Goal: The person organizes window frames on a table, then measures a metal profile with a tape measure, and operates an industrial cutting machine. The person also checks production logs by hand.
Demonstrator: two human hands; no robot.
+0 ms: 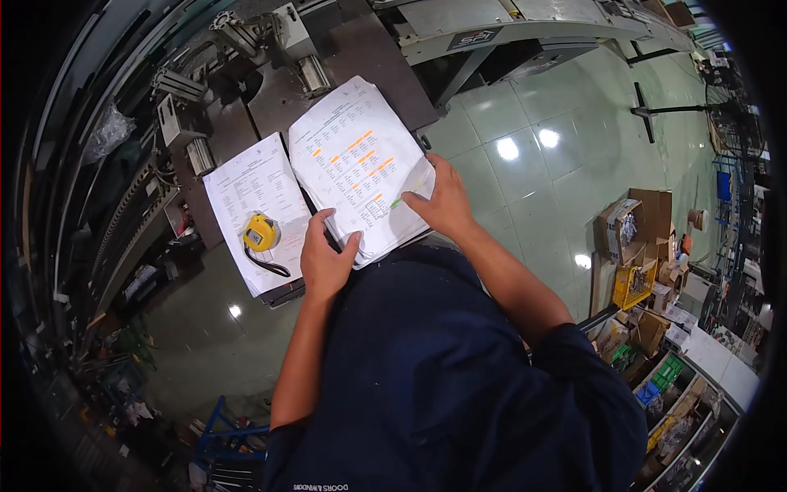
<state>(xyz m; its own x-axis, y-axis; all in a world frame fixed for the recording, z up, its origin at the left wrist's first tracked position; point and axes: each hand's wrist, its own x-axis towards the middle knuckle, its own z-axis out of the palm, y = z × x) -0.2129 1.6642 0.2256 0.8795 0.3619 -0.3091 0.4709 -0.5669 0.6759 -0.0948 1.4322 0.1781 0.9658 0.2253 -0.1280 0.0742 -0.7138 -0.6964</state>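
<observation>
A stack of printed sheets [328,139] with orange highlighter marks and a green mark lies tilted before me on a dark work surface. My left hand [325,256] grips its lower left corner, thumb on top and fingers at the edge. At the right edge, my right hand [445,201] holds the sheets, its thumb on the page near the green mark. Left of the stack lies another printed sheet [238,184] with a yellow tape measure [261,233] on it. The tape measure has a black wrist strap.
Metal clamps and blocks [182,123] stand on the dark machine table [373,53] at the back. A grey machine beam [541,31] runs to the right. Cardboard boxes [652,209] and a yellow crate [634,284] sit on the tiled floor [525,189] at right.
</observation>
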